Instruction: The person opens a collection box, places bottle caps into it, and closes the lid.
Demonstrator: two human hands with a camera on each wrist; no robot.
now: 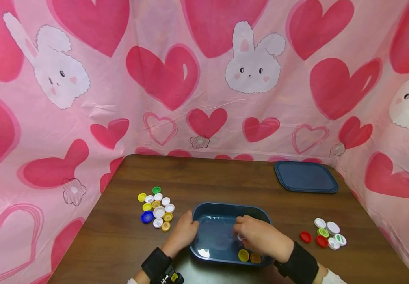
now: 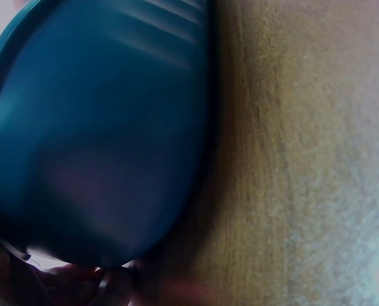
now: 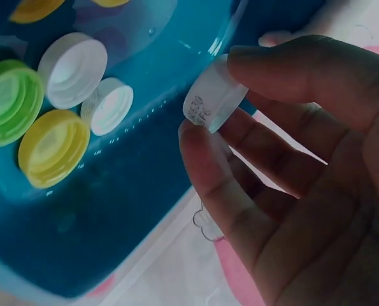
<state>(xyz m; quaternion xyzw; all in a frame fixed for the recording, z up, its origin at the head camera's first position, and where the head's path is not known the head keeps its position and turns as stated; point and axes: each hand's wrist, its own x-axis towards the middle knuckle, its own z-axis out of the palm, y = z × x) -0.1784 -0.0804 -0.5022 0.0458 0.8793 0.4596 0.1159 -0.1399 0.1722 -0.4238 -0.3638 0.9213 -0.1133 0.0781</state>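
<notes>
The right hand pinches a white bottle cap between thumb and fingers over the inside of a blue tub, above a yellow cap and several others lying in it. The left hand's fingers grip the tub's left rim. On the desk, a left cluster of caps, a right cluster of caps and a shallow blue tray lie apart from the tub.

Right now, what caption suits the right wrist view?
Right hand pinches a white cap; other caps sit in a blue tub.
</notes>
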